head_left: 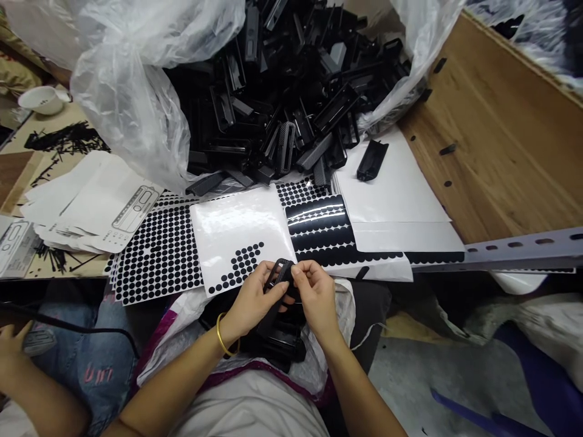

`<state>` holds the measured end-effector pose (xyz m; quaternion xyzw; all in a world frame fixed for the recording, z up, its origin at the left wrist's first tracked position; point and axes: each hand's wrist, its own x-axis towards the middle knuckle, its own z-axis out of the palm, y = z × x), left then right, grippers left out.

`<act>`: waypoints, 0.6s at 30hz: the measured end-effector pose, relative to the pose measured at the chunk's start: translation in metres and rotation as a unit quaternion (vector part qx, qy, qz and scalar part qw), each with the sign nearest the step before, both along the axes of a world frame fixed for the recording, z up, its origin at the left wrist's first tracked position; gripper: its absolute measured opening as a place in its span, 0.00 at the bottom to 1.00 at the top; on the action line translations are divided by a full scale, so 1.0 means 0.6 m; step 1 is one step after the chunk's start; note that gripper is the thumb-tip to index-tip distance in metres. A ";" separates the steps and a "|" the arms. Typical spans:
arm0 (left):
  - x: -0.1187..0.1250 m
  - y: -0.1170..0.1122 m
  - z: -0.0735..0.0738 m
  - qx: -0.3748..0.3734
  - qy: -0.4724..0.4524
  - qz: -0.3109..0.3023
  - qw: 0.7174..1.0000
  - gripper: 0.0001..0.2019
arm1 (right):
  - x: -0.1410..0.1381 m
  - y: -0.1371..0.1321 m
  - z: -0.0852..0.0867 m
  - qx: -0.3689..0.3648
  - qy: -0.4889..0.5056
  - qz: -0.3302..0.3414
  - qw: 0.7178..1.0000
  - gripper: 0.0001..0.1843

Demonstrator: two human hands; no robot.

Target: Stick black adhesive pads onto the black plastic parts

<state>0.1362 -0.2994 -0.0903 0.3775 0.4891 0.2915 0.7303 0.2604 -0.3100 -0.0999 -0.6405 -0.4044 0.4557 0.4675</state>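
My left hand (255, 300) is closed around a black plastic housing (281, 271) with a slotted, ribbed face, held over my lap. At the housing's right end, my right hand (314, 291) has thumb and forefinger pinched together; what lies between them is hidden. Just beyond the hands lies a glossy white sheet (239, 221) with some round black stickers (246, 258) left on its lower part. Below my hands, an open bag (341, 309) on my lap holds more black plastic parts (285, 343).
A large clear plastic bag (132, 91) spills a heap of similar black parts (291, 103). Sheets of black dots (159, 255) and white sheets (387, 188) cover the table edge. Printed cards (100, 200) lie left, a wooden board (505, 133) stands right. Another person's hand (13, 343) is at far left.
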 end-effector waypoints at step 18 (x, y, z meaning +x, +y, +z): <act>0.025 0.011 0.049 0.091 0.078 -0.034 0.992 0.10 | 0.010 0.008 0.032 0.084 -0.109 0.004 0.991 0.08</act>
